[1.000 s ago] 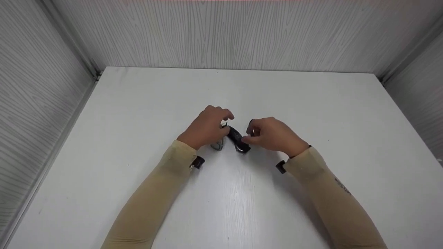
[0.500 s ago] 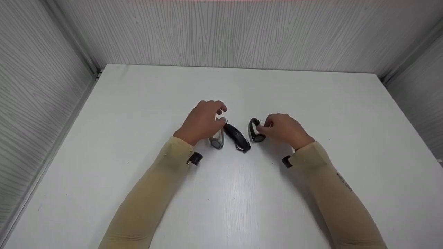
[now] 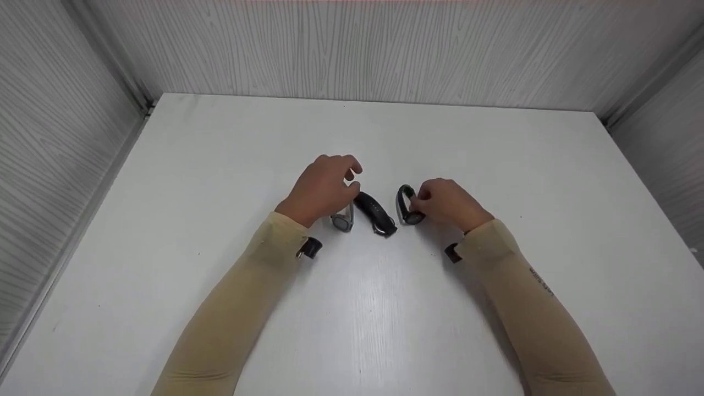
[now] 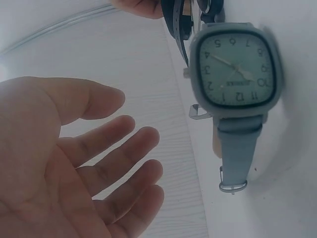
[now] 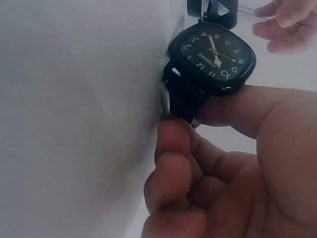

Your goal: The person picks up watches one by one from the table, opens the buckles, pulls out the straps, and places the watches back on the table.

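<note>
Three wristwatches stand close together at the middle of the white table. My right hand (image 3: 448,204) pinches the strap of the black square-faced watch (image 5: 213,58) between thumb and fingers; in the head view this watch (image 3: 413,218) rests on its side. My left hand (image 3: 324,190) holds nothing; its fingers are loosely bent in the left wrist view, beside the grey-blue square watch (image 4: 235,69), whose buckled strap (image 4: 237,151) hangs below the face. Between the two hands lies a third, black-strapped watch (image 3: 374,210) with a silvery part at its near end, its face hidden.
The white tabletop (image 3: 352,319) spreads around the watches. Grey wood-grain panels (image 3: 352,49) rise behind it and at both sides. Each sleeved forearm has a small black wrist device (image 3: 312,247) at the cuff.
My right hand has moved right, away from the middle watch, and the black square-faced watch has come into sight at its fingertips. My left hand has shifted slightly away and left, uncovering the grey-blue watch.
</note>
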The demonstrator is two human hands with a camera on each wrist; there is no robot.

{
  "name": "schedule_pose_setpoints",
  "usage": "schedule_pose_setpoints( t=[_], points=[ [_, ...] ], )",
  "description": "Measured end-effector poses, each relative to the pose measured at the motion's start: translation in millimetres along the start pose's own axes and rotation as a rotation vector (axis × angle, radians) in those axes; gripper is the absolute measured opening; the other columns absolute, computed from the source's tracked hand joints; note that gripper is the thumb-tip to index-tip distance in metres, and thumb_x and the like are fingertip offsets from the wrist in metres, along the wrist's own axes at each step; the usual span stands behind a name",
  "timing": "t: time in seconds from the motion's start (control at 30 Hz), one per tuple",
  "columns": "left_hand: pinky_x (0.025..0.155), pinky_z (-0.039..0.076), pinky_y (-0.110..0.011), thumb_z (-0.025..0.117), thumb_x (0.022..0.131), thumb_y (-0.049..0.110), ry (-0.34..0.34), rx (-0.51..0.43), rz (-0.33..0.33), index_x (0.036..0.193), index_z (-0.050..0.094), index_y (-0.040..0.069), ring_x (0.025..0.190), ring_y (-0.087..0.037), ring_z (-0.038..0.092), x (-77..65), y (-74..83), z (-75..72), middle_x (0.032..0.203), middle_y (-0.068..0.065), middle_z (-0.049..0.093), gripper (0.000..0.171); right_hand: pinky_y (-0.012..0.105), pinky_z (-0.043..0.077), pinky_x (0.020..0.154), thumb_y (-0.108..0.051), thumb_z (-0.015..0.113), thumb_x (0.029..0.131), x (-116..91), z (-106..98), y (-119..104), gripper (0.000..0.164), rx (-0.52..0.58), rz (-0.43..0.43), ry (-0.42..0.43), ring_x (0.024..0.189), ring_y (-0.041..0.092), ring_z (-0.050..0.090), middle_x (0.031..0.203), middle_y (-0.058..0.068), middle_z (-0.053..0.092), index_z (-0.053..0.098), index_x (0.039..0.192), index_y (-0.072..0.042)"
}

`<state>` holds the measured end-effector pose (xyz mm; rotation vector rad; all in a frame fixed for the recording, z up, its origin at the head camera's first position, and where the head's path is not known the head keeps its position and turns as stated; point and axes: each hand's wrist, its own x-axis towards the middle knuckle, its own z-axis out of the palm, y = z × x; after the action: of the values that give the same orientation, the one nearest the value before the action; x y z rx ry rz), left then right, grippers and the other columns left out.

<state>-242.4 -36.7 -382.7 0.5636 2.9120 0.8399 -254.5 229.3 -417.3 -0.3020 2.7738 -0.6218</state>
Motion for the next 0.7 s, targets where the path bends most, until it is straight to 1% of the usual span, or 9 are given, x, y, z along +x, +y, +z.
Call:
schedule_pose_setpoints(
  t=[0.1,0.23,0.3,0.4,0.47,0.53,0.63,0.7],
  points=[
    [0.094,0.049,-0.040,0.057,0.099,0.017,0.001,-0.007,-0.006,0.129,0.067,0.011,0.115,-0.026,0.058,-3.0,0.4,-0.4,0.119,-0.005,0.071,0.032,0.037,0.045,0.076,-0.027,0.058,0.103,0,-2,0,0.024,0.015,-0.014,0.041,0.085,0.023,0.056,0.095,0.008,0.067,0.070,0.100,-0.006],
    [0.095,0.049,-0.040,0.057,0.101,0.022,0.009,-0.038,-0.002,0.129,0.066,0.014,0.116,-0.025,0.058,-8.2,2.6,-0.3,0.119,-0.003,0.070,0.030,0.036,0.046,0.070,-0.022,0.059,0.101,-3,-4,-3,0.019,0.071,-0.050,0.150,0.079,0.023,0.056,0.089,0.007,0.066,0.067,0.094,-0.007],
    [0.094,0.049,-0.040,0.057,0.103,0.027,0.032,-0.061,0.010,0.131,0.065,0.015,0.113,-0.023,0.058,-11.1,5.4,-1.6,0.120,-0.003,0.069,0.031,0.036,0.045,0.066,-0.020,0.060,0.099,-9,-5,-9,0.016,0.119,-0.060,0.211,0.075,0.022,0.055,0.084,0.006,0.066,0.066,0.091,-0.008],
    [0.094,0.049,-0.039,0.058,0.104,0.035,0.092,-0.103,0.049,0.135,0.062,0.017,0.110,-0.019,0.059,-15.3,12.3,-6.0,0.119,0.000,0.068,0.036,0.035,0.042,0.061,-0.016,0.059,0.094,-19,-11,-20,0.011,0.198,-0.089,0.291,0.069,0.021,0.052,0.077,0.006,0.063,0.063,0.088,-0.009],
    [0.093,0.049,-0.037,0.060,0.103,0.039,0.142,-0.134,0.098,0.136,0.060,0.018,0.108,-0.017,0.059,-17.3,18.7,-9.2,0.119,0.001,0.067,0.039,0.035,0.041,0.059,-0.015,0.059,0.092,-26,-15,-28,0.007,0.243,-0.111,0.337,0.067,0.021,0.050,0.075,0.005,0.061,0.062,0.088,-0.010],
    [0.095,0.049,-0.034,0.062,0.102,0.040,0.182,-0.154,0.165,0.137,0.059,0.017,0.111,-0.014,0.059,-18.7,25.2,-11.2,0.119,0.002,0.066,0.042,0.034,0.040,0.057,-0.013,0.059,0.091,-33,-19,-35,0.005,0.276,-0.143,0.373,0.065,0.020,0.049,0.073,0.005,0.060,0.062,0.088,-0.010],
    [0.097,0.048,-0.031,0.065,0.100,0.041,0.218,-0.161,0.271,0.138,0.059,0.015,0.114,-0.012,0.059,-20.9,34.7,-11.4,0.121,0.002,0.066,0.046,0.033,0.040,0.055,-0.013,0.060,0.091,-42,-23,-43,0.004,0.298,-0.175,0.414,0.064,0.019,0.049,0.072,0.005,0.061,0.062,0.089,-0.011],
    [0.097,0.048,-0.030,0.067,0.099,0.041,0.228,-0.160,0.331,0.137,0.060,0.013,0.114,-0.012,0.060,-22.5,40.4,-10.9,0.123,0.001,0.066,0.048,0.033,0.039,0.055,-0.012,0.060,0.091,-47,-24,-47,0.003,0.300,-0.195,0.430,0.062,0.018,0.049,0.071,0.005,0.060,0.061,0.088,-0.011]
  ],
)
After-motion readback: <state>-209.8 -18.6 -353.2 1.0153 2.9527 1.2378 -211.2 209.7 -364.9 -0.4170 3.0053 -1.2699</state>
